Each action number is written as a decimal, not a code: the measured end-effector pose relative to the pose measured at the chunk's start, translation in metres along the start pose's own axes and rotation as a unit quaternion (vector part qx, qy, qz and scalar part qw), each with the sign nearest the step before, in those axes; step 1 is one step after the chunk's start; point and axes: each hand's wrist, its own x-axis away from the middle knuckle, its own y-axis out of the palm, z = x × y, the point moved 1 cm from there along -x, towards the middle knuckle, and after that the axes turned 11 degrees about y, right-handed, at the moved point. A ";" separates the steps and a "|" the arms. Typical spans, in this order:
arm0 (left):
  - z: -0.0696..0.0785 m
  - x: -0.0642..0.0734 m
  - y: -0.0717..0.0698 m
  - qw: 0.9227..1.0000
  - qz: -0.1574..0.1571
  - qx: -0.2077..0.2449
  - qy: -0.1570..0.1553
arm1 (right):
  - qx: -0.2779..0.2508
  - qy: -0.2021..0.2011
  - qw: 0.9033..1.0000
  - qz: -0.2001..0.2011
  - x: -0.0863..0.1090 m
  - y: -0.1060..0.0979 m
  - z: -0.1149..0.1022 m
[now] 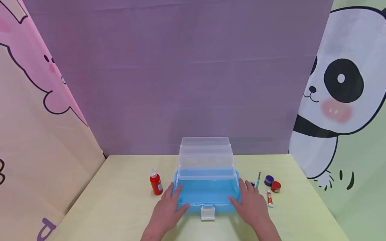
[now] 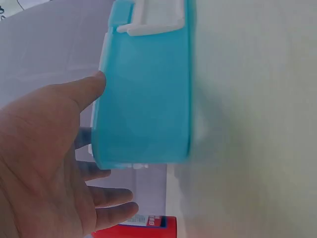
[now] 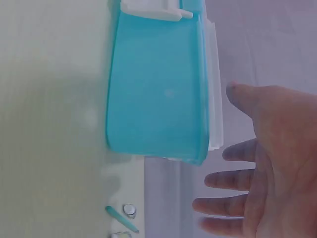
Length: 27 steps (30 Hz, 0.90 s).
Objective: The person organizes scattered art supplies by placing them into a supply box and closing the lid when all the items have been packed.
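A light blue plastic box [image 1: 193, 209] stands on the table, its clear lid [image 1: 206, 154] raised at the back and a white latch [image 1: 207, 213] hanging at the front. My left hand [image 1: 167, 211] is at its left front corner, fingers spread, the thumb by the front rim. In the left wrist view the thumb tip meets the edge of the blue wall [image 2: 143, 99]. At the right side, my right hand [image 1: 253, 204] has its fingers spread and nearly straight. The right wrist view shows a gap between that thumb and the box [image 3: 158, 89]. Neither hand holds anything.
Left of the box stands a red bottle [image 1: 155, 184] with a white nozzle. On the right are a slim teal brush [image 1: 258, 180], a dark blue jar [image 1: 269, 180], a red jar [image 1: 275, 186] and an orange-red tube [image 1: 270, 199]. A purple cloth [image 1: 193, 77] hangs behind the table.
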 end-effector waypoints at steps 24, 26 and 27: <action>-0.018 0.005 0.004 0.976 -0.018 0.205 -0.065 | -0.171 0.084 0.980 -0.059 -0.012 0.013 0.015; -0.020 0.006 0.005 0.971 -0.013 0.230 -0.069 | -0.193 0.095 0.973 -0.080 -0.013 0.016 0.016; -0.021 0.007 0.006 0.968 -0.012 0.240 -0.072 | -0.201 0.100 0.971 -0.087 -0.014 0.017 0.017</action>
